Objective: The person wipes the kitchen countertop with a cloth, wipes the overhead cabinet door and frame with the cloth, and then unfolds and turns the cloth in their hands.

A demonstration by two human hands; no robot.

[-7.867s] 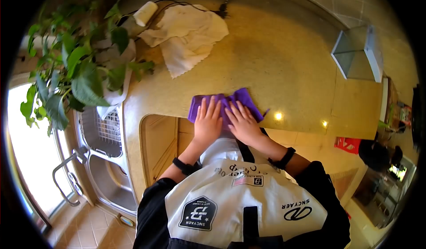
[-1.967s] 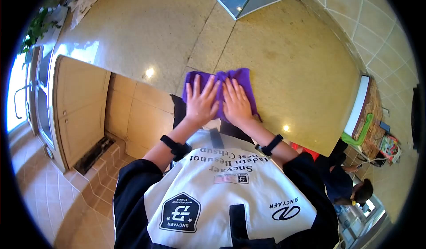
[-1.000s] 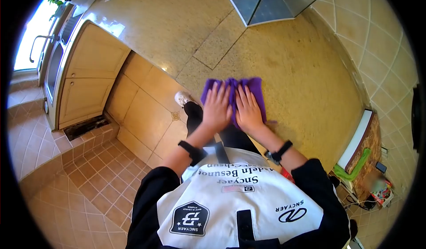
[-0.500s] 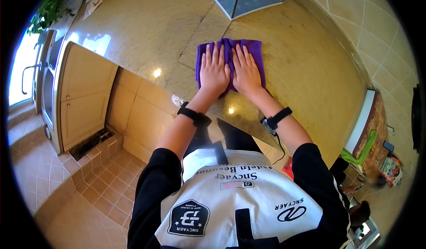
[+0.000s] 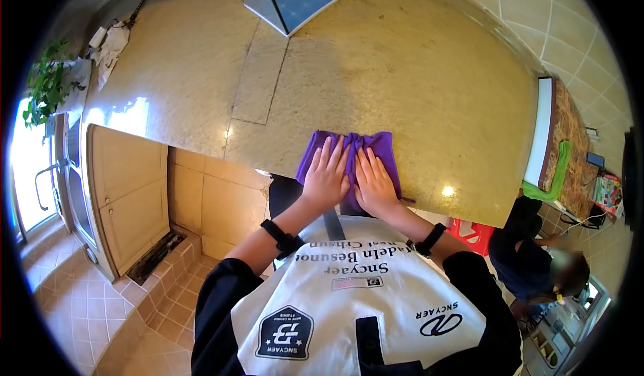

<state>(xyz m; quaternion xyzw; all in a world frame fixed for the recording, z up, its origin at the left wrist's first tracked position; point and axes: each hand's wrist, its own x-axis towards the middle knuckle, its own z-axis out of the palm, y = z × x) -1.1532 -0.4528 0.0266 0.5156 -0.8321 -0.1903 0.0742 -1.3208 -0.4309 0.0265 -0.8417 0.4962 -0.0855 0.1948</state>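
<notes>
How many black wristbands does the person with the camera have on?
2: left wristband just behind left hand, right wristband just behind right hand; the sleeves may hide more.

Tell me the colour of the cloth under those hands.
The cloth is purple, clearest in the head view.

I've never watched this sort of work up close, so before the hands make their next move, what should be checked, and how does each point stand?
- Left hand flat on the purple cloth: ok
- Right hand on the cloth too: ok
- Cloth spread smooth: not ok, bunched between the hands
- Glass tank standing apart from the cloth: ok
- Cloth damp enough: cannot tell
</notes>
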